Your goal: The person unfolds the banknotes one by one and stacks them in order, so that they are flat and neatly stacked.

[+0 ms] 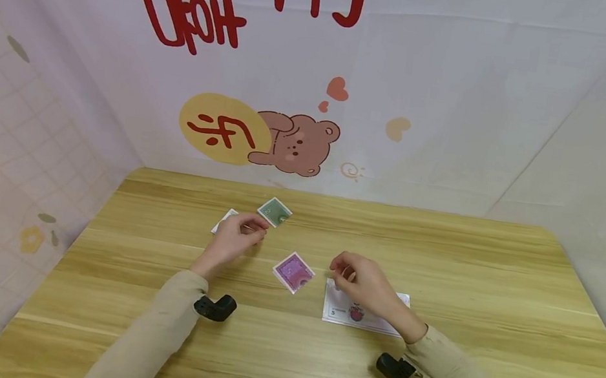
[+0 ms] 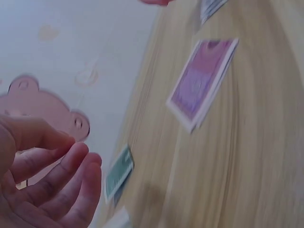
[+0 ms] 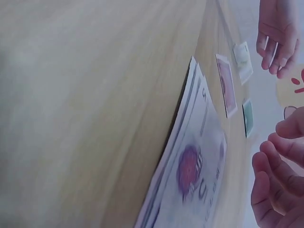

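My left hand (image 1: 237, 237) hovers over the back left of the table, fingers loosely curled, nothing visible between them. It partly covers a pale folded note (image 1: 223, 221). Just beyond its fingertips lies a green folded note (image 1: 275, 211). My right hand (image 1: 367, 285) is above a small stack of whitish printed notes (image 1: 337, 315) marked 5 with a red round picture. Its fingers curl loosely, thumb apart from them in the right wrist view, and hold nothing. Between the hands a purple folded note (image 1: 294, 272) lies on the table, its layers showing at the edge in the left wrist view.
The wooden table (image 1: 276, 368) ends at the back against a white cloth (image 1: 444, 73) with red lettering and a bear drawing. A black wrist camera (image 1: 216, 307) sits on the left sleeve, another camera (image 1: 395, 369) on the right.
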Tool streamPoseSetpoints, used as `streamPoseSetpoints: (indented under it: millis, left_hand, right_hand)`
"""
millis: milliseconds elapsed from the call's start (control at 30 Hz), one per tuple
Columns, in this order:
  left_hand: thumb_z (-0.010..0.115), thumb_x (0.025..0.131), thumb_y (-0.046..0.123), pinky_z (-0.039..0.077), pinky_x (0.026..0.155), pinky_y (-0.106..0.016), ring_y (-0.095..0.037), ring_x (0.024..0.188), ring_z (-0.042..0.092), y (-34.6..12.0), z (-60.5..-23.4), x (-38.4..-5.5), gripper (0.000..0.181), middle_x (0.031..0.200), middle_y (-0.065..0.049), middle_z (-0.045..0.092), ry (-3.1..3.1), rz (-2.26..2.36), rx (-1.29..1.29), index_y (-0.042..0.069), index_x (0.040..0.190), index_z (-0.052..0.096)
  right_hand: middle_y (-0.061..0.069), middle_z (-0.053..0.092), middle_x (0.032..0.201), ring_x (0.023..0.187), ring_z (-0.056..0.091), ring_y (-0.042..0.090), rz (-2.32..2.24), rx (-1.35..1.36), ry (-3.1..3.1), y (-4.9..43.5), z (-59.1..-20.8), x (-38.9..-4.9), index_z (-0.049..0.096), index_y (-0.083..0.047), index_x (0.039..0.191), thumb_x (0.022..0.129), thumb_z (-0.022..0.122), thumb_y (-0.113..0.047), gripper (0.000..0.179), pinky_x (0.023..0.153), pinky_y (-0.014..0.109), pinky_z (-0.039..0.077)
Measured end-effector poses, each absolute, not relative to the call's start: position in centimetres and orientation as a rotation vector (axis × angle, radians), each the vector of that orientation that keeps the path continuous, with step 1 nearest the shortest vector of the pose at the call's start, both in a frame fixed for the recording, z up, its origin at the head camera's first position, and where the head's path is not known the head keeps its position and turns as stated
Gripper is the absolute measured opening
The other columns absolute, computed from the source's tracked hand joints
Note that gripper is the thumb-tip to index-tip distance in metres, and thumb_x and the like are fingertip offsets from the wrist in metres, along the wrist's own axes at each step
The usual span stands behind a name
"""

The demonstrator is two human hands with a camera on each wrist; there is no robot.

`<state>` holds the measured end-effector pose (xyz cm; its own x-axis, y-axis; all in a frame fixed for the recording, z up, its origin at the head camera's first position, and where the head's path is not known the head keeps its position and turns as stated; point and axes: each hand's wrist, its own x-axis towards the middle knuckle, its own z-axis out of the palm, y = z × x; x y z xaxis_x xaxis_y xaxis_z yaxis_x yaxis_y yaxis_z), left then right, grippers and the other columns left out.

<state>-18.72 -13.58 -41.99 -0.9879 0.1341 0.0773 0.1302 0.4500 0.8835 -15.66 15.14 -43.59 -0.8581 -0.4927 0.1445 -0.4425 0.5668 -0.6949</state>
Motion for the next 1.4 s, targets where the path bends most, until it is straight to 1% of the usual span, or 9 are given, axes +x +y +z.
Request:
streamPoseSetpoints:
  millis: [167,367,533,733,867,967,1100,1167,1400]
  left_hand:
    - [0.061,0.090,-0.001,0.050,0.082,-0.032,-0.028,0.093,0.062,-15.8,-42.7,-19.0,0.018,0.098,-0.018,0.066,2.710,1.650,0.151,-0.008,0.106,0.066]
    - [0.060,0.091,0.000,0.047,0.087,-0.041,-0.034,0.102,0.058,-18.3,-43.5,-19.3,0.020,0.108,-0.022,0.064,2.779,1.610,0.140,-0.008,0.109,0.064]
    - [0.061,0.091,0.001,0.043,0.096,-0.049,-0.039,0.111,0.054,-19.9,-44.0,-19.7,0.022,0.114,-0.024,0.063,2.848,1.512,0.170,-0.008,0.111,0.065]
    - [0.061,0.092,0.001,0.037,0.101,-0.052,-0.040,0.117,0.052,-21.3,-44.7,-20.3,0.025,0.118,-0.025,0.062,2.858,1.371,0.249,-0.008,0.115,0.063]
    - [0.061,0.092,0.002,0.032,0.104,-0.053,-0.042,0.121,0.048,-21.9,-44.9,-20.6,0.026,0.122,-0.025,0.060,2.845,1.283,0.291,-0.009,0.116,0.063]
    - [0.061,0.093,0.003,0.029,0.107,-0.052,-0.041,0.124,0.045,-22.2,-45.0,-20.8,0.027,0.126,-0.024,0.058,2.834,1.260,0.263,-0.007,0.117,0.063]
    - [0.062,0.093,0.005,0.028,0.108,-0.052,-0.040,0.126,0.044,-22.5,-45.1,-20.9,0.027,0.128,-0.022,0.058,2.830,1.260,0.221,-0.005,0.118,0.064]
    - [0.062,0.092,0.004,0.028,0.108,-0.052,-0.040,0.126,0.045,-22.6,-45.2,-20.9,0.028,0.127,-0.022,0.058,2.825,1.275,0.216,-0.005,0.118,0.064]
    - [0.065,0.088,0.001,0.029,0.107,-0.050,-0.039,0.124,0.046,-22.8,-45.9,-21.1,0.027,0.124,-0.021,0.061,2.814,1.355,0.207,-0.005,0.115,0.066]
  right_hand:
    - [0.001,0.061,0.084,0.074,0.058,0.014,-1.205,-0.877,2.711,13.9,-43.8,-15.9,0.064,0.002,0.096,0.084,0.065,0.002,0.011,0.062,0.024,0.052]
    - [0.002,0.061,0.086,0.076,0.059,0.015,-1.236,-0.889,2.684,12.5,-44.1,-15.9,0.064,0.001,0.097,0.083,0.064,0.004,0.015,0.063,0.024,0.052]
    - [0.005,0.062,0.086,0.075,0.058,0.015,-1.271,-0.918,2.659,11.2,-44.4,-15.8,0.064,0.003,0.097,0.081,0.063,0.005,0.016,0.062,0.023,0.051]
    - [0.004,0.062,0.086,0.075,0.058,0.015,-1.290,-0.964,2.677,9.5,-44.4,-15.6,0.064,0.002,0.097,0.080,0.063,0.003,0.018,0.062,0.024,0.052]
    - [0.002,0.062,0.087,0.078,0.058,0.015,-1.273,-0.979,2.701,8.4,-44.3,-15.8,0.066,0.000,0.100,0.083,0.066,-0.002,0.017,0.065,0.025,0.050]
    - [0.005,0.064,0.092,0.082,0.060,0.017,-1.276,-0.992,2.703,7.5,-44.4,-16.2,0.066,0.000,0.104,0.085,0.066,-0.005,0.019,0.069,0.029,0.051]
    - [0.013,0.065,0.100,0.086,0.063,0.023,-1.315,-0.970,2.674,6.1,-44.5,-16.9,0.066,0.003,0.109,0.087,0.067,-0.007,0.024,0.075,0.036,0.053]
    - [0.015,0.065,0.103,0.088,0.063,0.025,-1.328,-0.949,2.664,5.3,-44.6,-17.4,0.066,0.004,0.111,0.088,0.067,-0.008,0.025,0.075,0.036,0.054]
    - [0.013,0.066,0.107,0.095,0.060,0.026,-1.279,-0.876,2.735,2.7,-45.0,-18.7,0.067,0.002,0.114,0.089,0.066,-0.011,0.028,0.079,0.034,0.050]
